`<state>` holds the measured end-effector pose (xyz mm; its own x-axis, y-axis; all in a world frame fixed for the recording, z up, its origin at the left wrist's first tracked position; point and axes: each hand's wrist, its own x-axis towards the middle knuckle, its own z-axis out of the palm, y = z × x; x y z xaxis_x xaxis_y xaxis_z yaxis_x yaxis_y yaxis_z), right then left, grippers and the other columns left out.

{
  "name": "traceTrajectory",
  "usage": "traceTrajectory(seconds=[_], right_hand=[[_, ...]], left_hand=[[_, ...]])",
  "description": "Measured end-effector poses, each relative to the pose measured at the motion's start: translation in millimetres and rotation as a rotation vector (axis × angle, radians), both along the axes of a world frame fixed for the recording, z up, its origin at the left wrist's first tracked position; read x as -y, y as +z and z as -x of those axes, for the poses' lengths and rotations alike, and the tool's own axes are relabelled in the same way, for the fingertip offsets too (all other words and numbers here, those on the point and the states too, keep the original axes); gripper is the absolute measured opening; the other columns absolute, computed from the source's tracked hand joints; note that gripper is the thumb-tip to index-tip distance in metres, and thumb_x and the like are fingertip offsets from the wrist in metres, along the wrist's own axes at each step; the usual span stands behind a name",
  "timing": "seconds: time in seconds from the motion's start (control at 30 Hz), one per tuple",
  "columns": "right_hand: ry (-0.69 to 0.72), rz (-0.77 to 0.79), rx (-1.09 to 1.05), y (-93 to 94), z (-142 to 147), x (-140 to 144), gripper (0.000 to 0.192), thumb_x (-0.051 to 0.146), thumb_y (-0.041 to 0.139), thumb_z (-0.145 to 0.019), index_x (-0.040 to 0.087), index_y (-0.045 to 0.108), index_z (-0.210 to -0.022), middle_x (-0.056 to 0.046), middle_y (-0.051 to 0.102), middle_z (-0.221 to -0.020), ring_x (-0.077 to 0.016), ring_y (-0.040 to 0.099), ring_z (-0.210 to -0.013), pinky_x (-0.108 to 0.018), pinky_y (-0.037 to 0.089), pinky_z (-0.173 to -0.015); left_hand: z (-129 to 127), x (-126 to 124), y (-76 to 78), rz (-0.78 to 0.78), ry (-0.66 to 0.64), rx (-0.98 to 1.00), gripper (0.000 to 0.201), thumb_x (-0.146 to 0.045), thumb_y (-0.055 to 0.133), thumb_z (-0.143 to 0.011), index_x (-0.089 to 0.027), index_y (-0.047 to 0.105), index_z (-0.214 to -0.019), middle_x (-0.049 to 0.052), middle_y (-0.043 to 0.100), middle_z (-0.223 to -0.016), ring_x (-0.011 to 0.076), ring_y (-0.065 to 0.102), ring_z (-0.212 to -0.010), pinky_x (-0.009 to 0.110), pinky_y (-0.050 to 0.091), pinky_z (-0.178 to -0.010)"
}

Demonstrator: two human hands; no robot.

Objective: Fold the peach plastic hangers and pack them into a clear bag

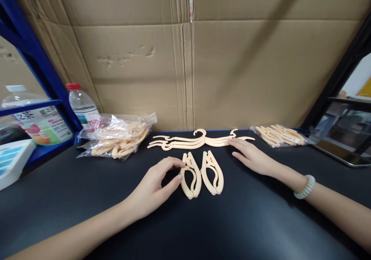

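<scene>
Two folded cream plastic hangers lie side by side, the left folded hanger (198, 180) and the right folded hanger (220, 175). My left hand (155, 184) is at the left one's outer edge, thumb and index finger apart and their tips at its rim; its other fingers are partly hidden. Behind them, several unfolded cream hangers (189, 143) lie stacked in a row with hooks pointing up and sideways. My right hand (255, 155), wearing a pale bead bracelet (305, 187) on its wrist, rests with fingers stretched out on the right end of this stack.
Clear bags of folded hangers (121, 134) pile up at the left, beside a red-capped bottle (82, 105). Another bagged set (279, 135) lies at the right, near a dark glossy panel (344, 136). A cardboard wall (139, 67) closes off the back of the black table (232, 229).
</scene>
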<state>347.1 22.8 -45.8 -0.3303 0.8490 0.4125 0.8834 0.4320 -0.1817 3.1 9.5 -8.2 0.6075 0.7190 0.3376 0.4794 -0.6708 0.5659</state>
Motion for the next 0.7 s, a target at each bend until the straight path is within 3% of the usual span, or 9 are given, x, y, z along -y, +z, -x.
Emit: traceTrajectory(seconds=[0.43,0.57,0.7], right_hand=[[-0.014,-0.054,-0.028,0.9,-0.1,-3.7,0.026,0.023,0.041,-0.092,0.016,0.063,-0.105,-0.014,0.062,-0.109,-0.0276,0.056,-0.106,-0.048,0.044,-0.097],[0.021,-0.021,-0.063,8.1,4.3,-0.2,0.017,0.022,0.045,-0.092,0.018,0.061,-0.088,-0.009,0.064,-0.090,-0.0238,0.059,-0.089,-0.041,0.049,-0.083],[0.025,-0.002,-0.147,15.7,10.0,4.1,0.014,0.022,0.045,-0.091,0.019,0.058,-0.085,-0.007,0.065,-0.086,-0.0213,0.061,-0.080,-0.035,0.049,-0.072]], left_hand=[[-0.4,1.0,0.0,0.041,-0.018,0.011,0.021,-0.028,0.047,-0.091,-0.020,0.057,-0.108,0.006,0.063,-0.109,0.0202,0.058,-0.102,0.037,0.047,-0.093],[-1.2,2.1,-0.3,0.063,-0.008,0.033,0.021,-0.028,0.049,-0.090,-0.021,0.057,-0.108,0.005,0.063,-0.110,0.0201,0.058,-0.103,0.037,0.046,-0.094],[-3.1,3.6,-1.1,0.139,0.005,0.107,0.019,-0.028,0.051,-0.088,-0.020,0.058,-0.104,0.005,0.064,-0.108,0.0202,0.059,-0.102,0.037,0.047,-0.094]])
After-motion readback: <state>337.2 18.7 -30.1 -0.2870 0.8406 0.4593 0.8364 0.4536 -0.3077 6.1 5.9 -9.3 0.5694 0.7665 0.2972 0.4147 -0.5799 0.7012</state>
